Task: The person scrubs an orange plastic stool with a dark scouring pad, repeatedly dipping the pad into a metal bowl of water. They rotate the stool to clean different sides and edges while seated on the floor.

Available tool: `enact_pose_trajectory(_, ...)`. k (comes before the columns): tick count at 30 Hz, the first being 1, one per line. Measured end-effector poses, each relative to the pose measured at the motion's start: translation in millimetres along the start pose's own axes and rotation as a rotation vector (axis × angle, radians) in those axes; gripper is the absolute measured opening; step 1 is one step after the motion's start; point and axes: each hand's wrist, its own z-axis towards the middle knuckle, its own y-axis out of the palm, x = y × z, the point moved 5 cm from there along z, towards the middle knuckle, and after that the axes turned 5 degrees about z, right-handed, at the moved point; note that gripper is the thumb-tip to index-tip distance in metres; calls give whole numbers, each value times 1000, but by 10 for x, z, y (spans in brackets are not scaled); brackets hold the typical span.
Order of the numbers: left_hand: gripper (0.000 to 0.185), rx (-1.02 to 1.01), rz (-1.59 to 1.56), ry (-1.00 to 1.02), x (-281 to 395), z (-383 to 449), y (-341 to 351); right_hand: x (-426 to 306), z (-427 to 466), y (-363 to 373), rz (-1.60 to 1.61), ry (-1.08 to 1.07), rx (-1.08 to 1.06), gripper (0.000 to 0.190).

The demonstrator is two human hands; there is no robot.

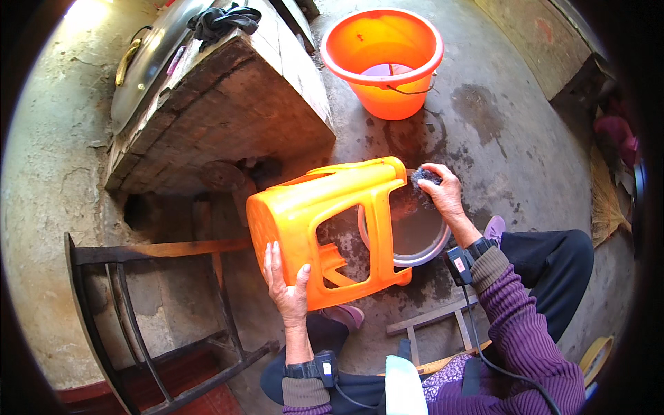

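An orange plastic stool (295, 207) lies tipped on its side before me, its seat facing left and its legs pointing right. My left hand (288, 290) rests against the seat end, fingers spread. In my right hand (441, 189) is a dark scouring pad (426, 177), pinched between thumb and fingers near the upper leg end of the stool. Below that hand a round metal basin (423, 258) holds murky water, partly hidden behind the stool legs.
An orange bucket (384, 78) stands on the wet concrete floor beyond the basin. A brick stove (249, 104) with a black cloth (223, 23) is at upper left. A dark wooden frame (155, 251) stands at left, a straw broom (604, 202) at right.
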Motion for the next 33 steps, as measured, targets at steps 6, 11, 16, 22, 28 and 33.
enact_pose_trajectory(6,64,-24,45,0,29,-29,25,-302,41,320,-271,-341,-134,24)
enact_pose_trajectory(11,63,36,-45,-37,-49,-8,-12,-98,171,85,-527,-259,-46,29)
enact_pose_trajectory(16,62,40,-25,-36,-72,-10,-14,-83,130,53,-38,-25,18,36)
enact_pose_trajectory(22,64,12,28,-40,-19,-18,8,-104,139,365,-118,-138,-40,35)
enact_pose_trajectory(28,62,43,-2,-46,-14,1,-18,455,12,78,-360,-55,-5,35)
enact_pose_trajectory(33,62,34,-8,-36,43,-5,-7,1032,-111,129,-303,212,-88,37)
